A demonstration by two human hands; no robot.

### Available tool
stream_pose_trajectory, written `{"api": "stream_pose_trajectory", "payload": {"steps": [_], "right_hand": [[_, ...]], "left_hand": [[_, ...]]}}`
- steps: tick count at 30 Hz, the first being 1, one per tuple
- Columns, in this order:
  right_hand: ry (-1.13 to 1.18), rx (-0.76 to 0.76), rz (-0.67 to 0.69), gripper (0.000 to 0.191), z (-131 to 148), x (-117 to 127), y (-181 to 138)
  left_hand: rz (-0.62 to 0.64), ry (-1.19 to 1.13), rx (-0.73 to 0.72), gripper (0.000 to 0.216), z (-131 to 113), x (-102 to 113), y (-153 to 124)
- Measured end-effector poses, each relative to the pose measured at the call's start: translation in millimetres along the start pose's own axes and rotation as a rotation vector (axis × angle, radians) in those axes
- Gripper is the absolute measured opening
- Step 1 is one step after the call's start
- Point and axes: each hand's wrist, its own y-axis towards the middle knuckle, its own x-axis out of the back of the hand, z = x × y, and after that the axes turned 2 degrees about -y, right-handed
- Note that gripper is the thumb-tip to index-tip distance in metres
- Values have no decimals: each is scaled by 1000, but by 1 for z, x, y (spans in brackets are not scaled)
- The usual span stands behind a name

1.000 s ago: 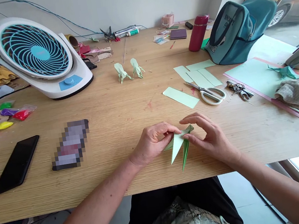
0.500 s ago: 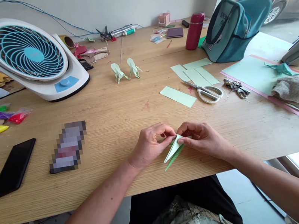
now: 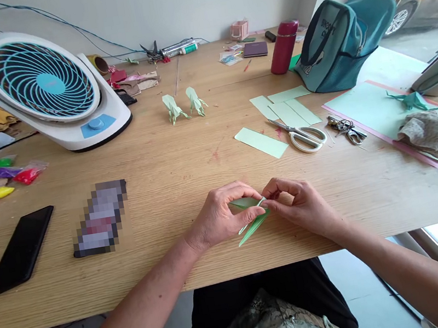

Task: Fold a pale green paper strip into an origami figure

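Observation:
A folded piece of green paper [image 3: 255, 228] with narrow pointed flaps is held just above the near part of the table, between both hands. My left hand [image 3: 227, 215] pinches it from the left with thumb and fingers, covering part of its folds. From the right, my right hand [image 3: 296, 202] grips its edge between thumb and forefinger, the fingertips of both hands almost meeting. Farther off lie a pale green paper strip [image 3: 261, 142] and scissors [image 3: 305, 138] with white handles. Two folded green paper figures [image 3: 172, 109] stand toward the back.
A white and blue fan [image 3: 52, 85] stands at the back left. Two phones [image 3: 19, 251] lie at the left. A red bottle [image 3: 284, 47] and a teal backpack [image 3: 343, 44] stand at the back right, with keys [image 3: 347, 129] and a cloth [image 3: 426, 136] in front.
My left thumb and fingers have shifted slightly right over the paper, hiding more of its pale front flap. A green flap now shows between the left thumb and forefinger.

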Motion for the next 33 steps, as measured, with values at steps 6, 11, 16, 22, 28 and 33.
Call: {"api": "stream_pose_trajectory", "payload": {"steps": [6,11,16,22,28,33], "right_hand": [[-57,43,-9,10,-1,0,-1],[-86,101,-2,8,-2,-1,0],[-93,139,-8,10,-1,-1,0],[-108,192,-28,10,-4,-1,-1],[-96,200,-43,8,-2,-1,-1],[-50,201,-118,9,-1,2,-2]], "left_hand": [[99,2,44,18,-5,7,0],[89,73,38,22,-6,8,-1],[75,134,-54,21,-2,5,-1],[34,238,-151,16,3,2,-3],[15,323,-180,12,6,0,-4],[-40,348,-209,10,7,3,-3]]}}
